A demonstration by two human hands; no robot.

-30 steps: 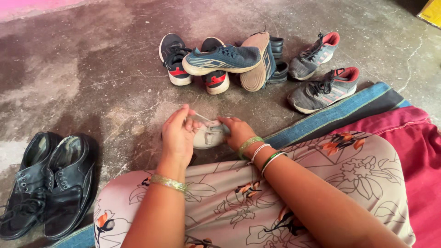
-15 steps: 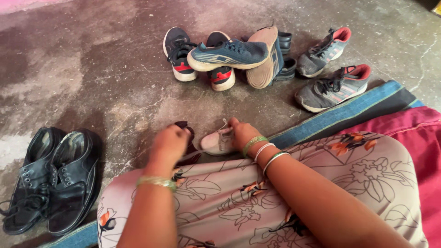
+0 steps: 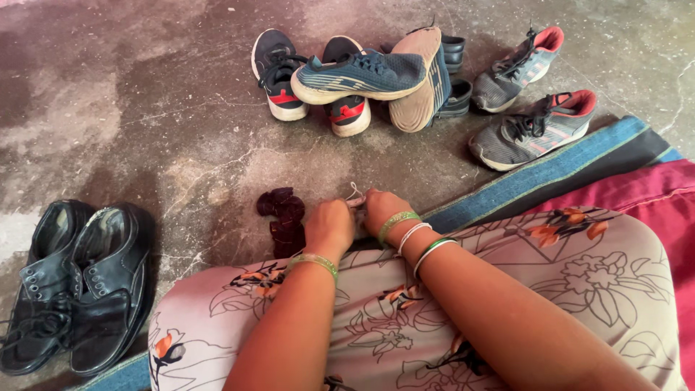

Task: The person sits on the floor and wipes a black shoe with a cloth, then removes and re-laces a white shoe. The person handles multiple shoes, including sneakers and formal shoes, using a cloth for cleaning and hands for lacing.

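Observation:
My left hand (image 3: 329,228) and my right hand (image 3: 384,210) are pressed close together on the floor just past my knee. Both are closed around a small pale shoe, which they hide almost fully. Only a loop of its white lace (image 3: 354,193) sticks up between the two hands. Bangles ring both wrists. Just left of my left hand lies a dark maroon crumpled piece (image 3: 283,216) on the concrete.
A pair of black leather shoes (image 3: 72,282) stands at the left. A heap of blue and black sneakers (image 3: 362,76) and two grey-and-red sneakers (image 3: 532,127) lie farther off. A blue-edged red mat (image 3: 579,163) is under my floral-clad leg (image 3: 434,318).
My left hand let out the lace it had pulled up, swung left, then came back beside my right hand over the small shoe. The maroon piece is now uncovered.

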